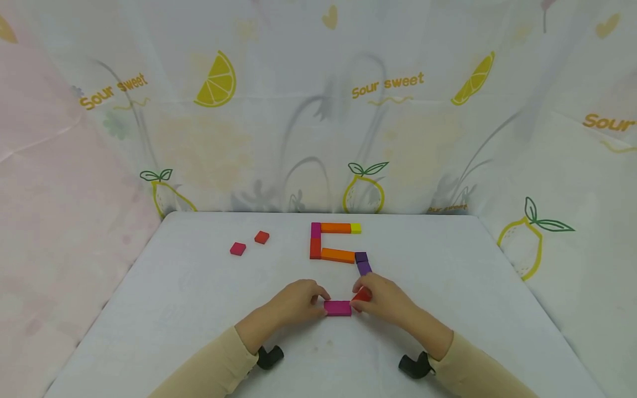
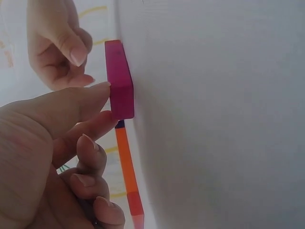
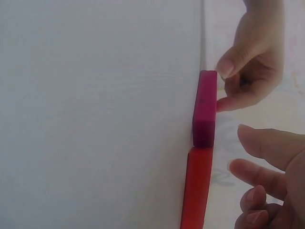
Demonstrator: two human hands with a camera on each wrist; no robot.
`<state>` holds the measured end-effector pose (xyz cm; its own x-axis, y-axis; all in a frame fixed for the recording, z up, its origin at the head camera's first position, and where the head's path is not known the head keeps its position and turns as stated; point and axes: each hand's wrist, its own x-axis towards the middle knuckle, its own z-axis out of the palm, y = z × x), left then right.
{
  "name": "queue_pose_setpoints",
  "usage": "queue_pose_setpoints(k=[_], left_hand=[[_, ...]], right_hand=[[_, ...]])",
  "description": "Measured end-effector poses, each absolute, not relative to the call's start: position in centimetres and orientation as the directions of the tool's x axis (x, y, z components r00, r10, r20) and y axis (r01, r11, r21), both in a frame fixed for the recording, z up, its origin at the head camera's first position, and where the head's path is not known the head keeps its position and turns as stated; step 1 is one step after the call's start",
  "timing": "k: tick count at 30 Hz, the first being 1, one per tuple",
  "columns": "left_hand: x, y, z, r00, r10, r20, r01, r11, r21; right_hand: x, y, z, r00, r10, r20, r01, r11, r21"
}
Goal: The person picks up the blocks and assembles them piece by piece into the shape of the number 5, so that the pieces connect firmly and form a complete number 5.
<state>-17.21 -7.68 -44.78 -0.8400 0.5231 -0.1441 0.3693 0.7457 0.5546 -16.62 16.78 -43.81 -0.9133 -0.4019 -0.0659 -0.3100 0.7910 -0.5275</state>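
At the near end of a line of coloured blocks lies a magenta block. My left hand pinches its left end between thumb and forefinger, which the left wrist view shows up close. A red block meets the magenta block's other end. Around the red block is my right hand; in the right wrist view its thumb and forefinger are parted and clear of the block. Beyond it a purple block is partly covered by the right fingers.
The line runs on through a dark purple block, an orange block, a red one, a magenta one, another orange and a yellow one. Two loose reddish blocks lie left on the white table.
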Motion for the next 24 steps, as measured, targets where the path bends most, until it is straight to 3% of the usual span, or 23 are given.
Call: queue_pose_setpoints(k=[6,24], left_hand=[[-17.4,-8.3,-44.5,-0.862,0.483,-0.156,0.327,0.763,0.557],[-18.8,-14.3,-43.9,-0.948,0.315,-0.036,0.246,0.804,0.541]], right_hand=[[-16.7,16.3,-43.9,-0.882,-0.468,-0.053,-0.374,0.764,-0.526],[-16.8,15.3,-44.2,-0.866,-0.488,-0.111,-0.374,0.778,-0.505]])
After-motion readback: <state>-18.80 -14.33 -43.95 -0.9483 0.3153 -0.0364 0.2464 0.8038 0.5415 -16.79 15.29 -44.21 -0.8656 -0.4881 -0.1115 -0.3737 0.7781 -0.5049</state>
